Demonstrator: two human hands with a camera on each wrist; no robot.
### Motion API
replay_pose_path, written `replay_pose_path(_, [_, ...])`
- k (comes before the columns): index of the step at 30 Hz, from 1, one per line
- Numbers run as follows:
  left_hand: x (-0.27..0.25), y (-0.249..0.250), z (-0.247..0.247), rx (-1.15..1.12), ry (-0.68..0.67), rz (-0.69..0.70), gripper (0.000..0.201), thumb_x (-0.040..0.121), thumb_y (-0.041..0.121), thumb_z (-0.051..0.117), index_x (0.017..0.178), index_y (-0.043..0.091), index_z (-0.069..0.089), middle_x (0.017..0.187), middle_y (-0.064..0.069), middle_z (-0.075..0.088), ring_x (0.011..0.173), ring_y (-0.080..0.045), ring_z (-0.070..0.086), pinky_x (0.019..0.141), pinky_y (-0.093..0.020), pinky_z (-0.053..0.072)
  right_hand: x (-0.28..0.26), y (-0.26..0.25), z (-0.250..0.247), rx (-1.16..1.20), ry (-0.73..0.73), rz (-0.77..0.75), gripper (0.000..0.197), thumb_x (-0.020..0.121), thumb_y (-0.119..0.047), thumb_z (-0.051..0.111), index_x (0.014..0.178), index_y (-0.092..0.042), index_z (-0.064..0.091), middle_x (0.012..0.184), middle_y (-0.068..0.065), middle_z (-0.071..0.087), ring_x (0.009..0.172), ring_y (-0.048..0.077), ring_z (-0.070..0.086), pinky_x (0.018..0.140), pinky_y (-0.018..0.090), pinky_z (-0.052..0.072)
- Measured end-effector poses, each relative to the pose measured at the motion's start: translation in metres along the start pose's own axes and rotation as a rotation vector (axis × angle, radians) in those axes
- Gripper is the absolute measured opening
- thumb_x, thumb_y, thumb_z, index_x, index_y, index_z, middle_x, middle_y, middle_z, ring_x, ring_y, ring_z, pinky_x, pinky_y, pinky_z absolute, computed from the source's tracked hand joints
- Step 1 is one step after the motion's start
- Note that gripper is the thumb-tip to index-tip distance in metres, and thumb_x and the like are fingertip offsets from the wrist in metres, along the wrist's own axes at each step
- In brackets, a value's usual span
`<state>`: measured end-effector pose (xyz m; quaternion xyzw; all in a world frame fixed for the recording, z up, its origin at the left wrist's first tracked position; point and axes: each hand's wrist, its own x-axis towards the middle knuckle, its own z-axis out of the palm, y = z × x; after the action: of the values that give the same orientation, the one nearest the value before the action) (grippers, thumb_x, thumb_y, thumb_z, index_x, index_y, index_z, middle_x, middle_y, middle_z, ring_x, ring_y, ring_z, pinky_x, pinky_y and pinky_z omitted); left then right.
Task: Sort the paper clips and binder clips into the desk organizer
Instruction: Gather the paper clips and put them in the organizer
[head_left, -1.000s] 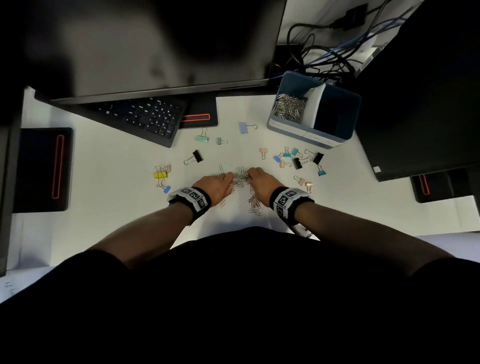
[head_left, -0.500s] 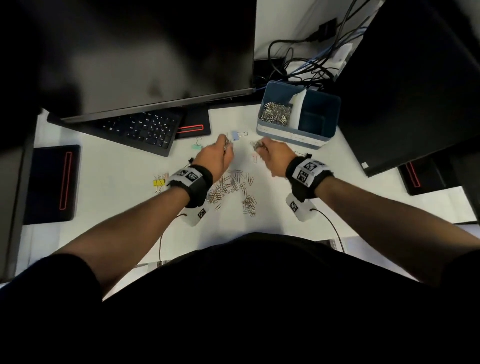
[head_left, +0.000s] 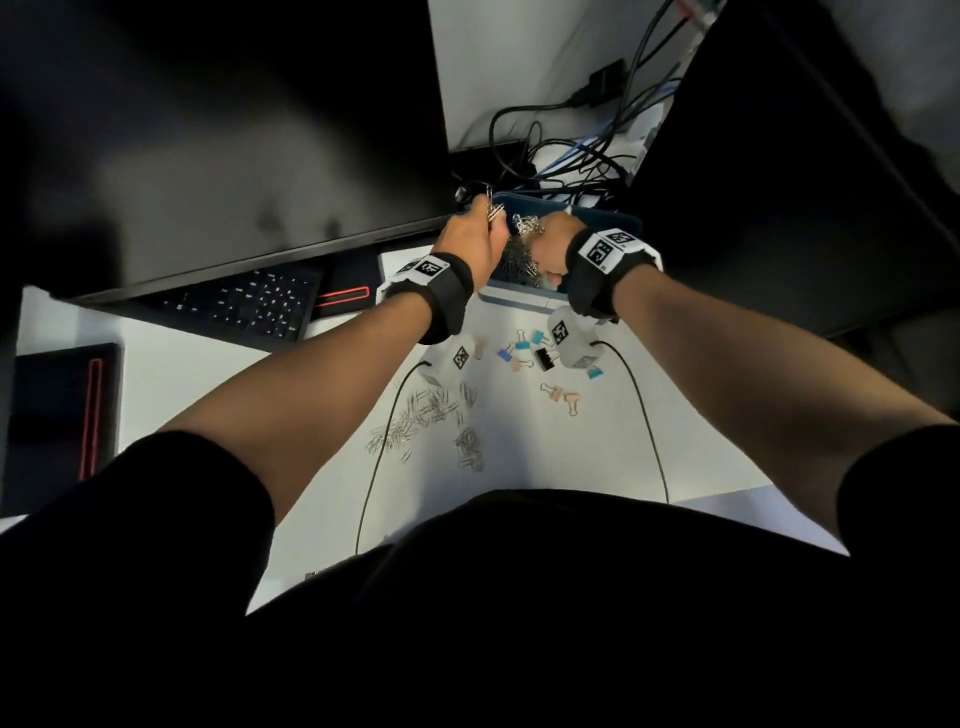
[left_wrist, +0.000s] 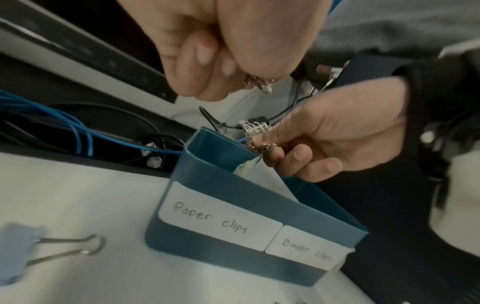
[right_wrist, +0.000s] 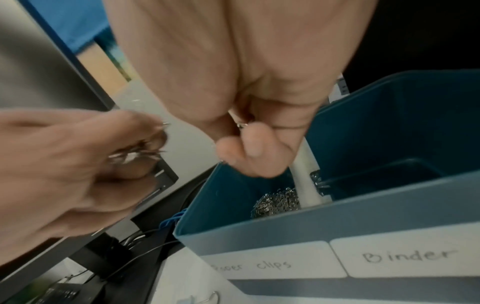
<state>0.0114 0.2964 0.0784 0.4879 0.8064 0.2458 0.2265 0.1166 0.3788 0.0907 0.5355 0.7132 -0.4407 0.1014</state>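
Observation:
The blue desk organizer (left_wrist: 233, 205) stands at the back of the desk with labels "Paper clips" and "Binder clips". A heap of silver paper clips (right_wrist: 278, 202) lies in its left compartment, beside the white divider (right_wrist: 309, 185). My left hand (head_left: 485, 218) pinches a bunch of paper clips (left_wrist: 257, 83) just left of the organizer's rim. My right hand (head_left: 535, 234) grips another bunch (left_wrist: 255, 128) above the paper-clip compartment. Loose paper clips (head_left: 426, 415) and coloured binder clips (head_left: 530, 353) lie on the white desk below my wrists.
A monitor (head_left: 208, 130) and a black keyboard (head_left: 244, 306) fill the back left. A second dark screen (head_left: 805, 156) stands at the right. Tangled cables (head_left: 571, 150) lie behind the organizer. A pale blue binder clip (left_wrist: 20, 246) lies left of the organizer.
Both hands rose from the paper clip pile on the desk and moved forward to the organizer, each carrying a bunch of paper clips.

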Motion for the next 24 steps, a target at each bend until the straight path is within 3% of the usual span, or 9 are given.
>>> replay_pose_path(2, [0.014,0.003,0.011,0.032,-0.03,-0.017,0.035,0.099,0.029,0.035,0.114,0.0,0.047,0.101,-0.027,0.063,0.093,-0.041,0.061,0.077,-0.043,0.048,0.009,0.0,0.001,0.037,0.002,0.047,0.021,0.093,-0.013,0.048,0.098,-0.001,0.064,0.096,0.019,0.072,0.068,0.027,0.065,0.06,0.035,0.058])
replay_pose_path(5, [0.028,0.001,0.024,0.196,-0.088,-0.059,0.043,0.099,0.039,0.031,0.122,0.006,0.047,0.119,-0.022,0.06,0.107,-0.039,0.058,0.086,-0.043,0.046,0.019,0.0,0.002,0.141,0.008,0.132,0.018,0.095,-0.017,0.051,0.098,-0.002,0.06,0.087,0.017,0.069,0.064,0.024,0.07,0.043,0.026,0.052])
replay_pose_path(8, [0.033,-0.004,0.03,0.36,-0.126,-0.012,0.048,0.098,0.046,0.028,0.119,0.01,0.053,0.122,-0.017,0.059,0.108,-0.037,0.058,0.086,-0.041,0.045,0.025,0.003,0.001,0.045,0.027,0.087,0.016,0.094,-0.016,0.055,0.082,-0.006,0.055,0.083,0.014,0.066,0.056,0.018,0.07,0.034,0.018,0.046])
replay_pose_path(10, [0.032,-0.007,0.03,0.39,-0.135,0.03,0.043,0.098,0.041,0.031,0.117,0.012,0.057,0.12,-0.014,0.06,0.107,-0.036,0.059,0.085,-0.04,0.046,0.028,0.008,0.0,-0.003,0.021,0.065,0.008,0.092,-0.012,0.056,0.089,-0.005,0.057,0.096,0.013,0.068,0.075,0.019,0.069,0.041,0.021,0.052])
replay_pose_path(13, [0.03,-0.016,0.023,0.34,-0.146,0.05,0.029,0.095,0.031,0.042,0.11,0.017,0.062,0.115,-0.011,0.063,0.103,-0.033,0.06,0.084,-0.038,0.048,0.029,0.016,0.001,0.015,0.048,0.039,0.031,0.091,-0.009,0.054,0.119,0.001,0.059,0.11,0.015,0.068,0.091,0.025,0.071,0.063,0.029,0.062])
replay_pose_path(16, [0.025,-0.029,0.016,0.203,-0.146,0.043,0.022,0.092,0.025,0.048,0.1,0.019,0.068,0.103,-0.009,0.069,0.096,-0.03,0.062,0.085,-0.037,0.052,0.023,0.017,0.001,0.078,0.101,0.027,0.029,0.085,-0.005,0.063,0.114,-0.009,0.066,0.107,0.011,0.071,0.086,0.024,0.073,0.072,0.035,0.062])
replay_pose_path(19, [0.015,-0.037,0.013,0.095,-0.125,0.049,0.022,0.092,0.027,0.052,0.104,0.021,0.07,0.105,-0.005,0.072,0.101,-0.025,0.063,0.093,-0.035,0.05,0.014,0.015,0.006,0.176,0.128,0.06,0.023,0.083,-0.001,0.069,0.099,-0.017,0.071,0.098,0.007,0.074,0.075,0.021,0.074,0.067,0.036,0.063])
replay_pose_path(22, [-0.001,-0.039,0.007,0.069,-0.06,0.054,0.026,0.094,0.032,0.049,0.111,0.027,0.068,0.113,0.002,0.07,0.108,-0.022,0.058,0.097,-0.03,0.044,0.001,0.016,0.011,0.2,0.228,-0.024,0.008,0.084,-0.015,0.07,0.085,-0.022,0.072,0.09,0.004,0.074,0.069,0.015,0.071,0.061,0.028,0.061])
replay_pose_path(24, [-0.019,-0.043,0.0,0.048,-0.01,0.052,0.027,0.095,0.033,0.045,0.11,0.026,0.067,0.111,0.003,0.07,0.102,-0.02,0.06,0.09,-0.028,0.044,-0.007,0.019,0.016,0.153,0.317,-0.115,0.006,0.082,-0.028,0.069,0.083,-0.022,0.071,0.087,0.001,0.073,0.072,0.014,0.067,0.073,0.029,0.06])
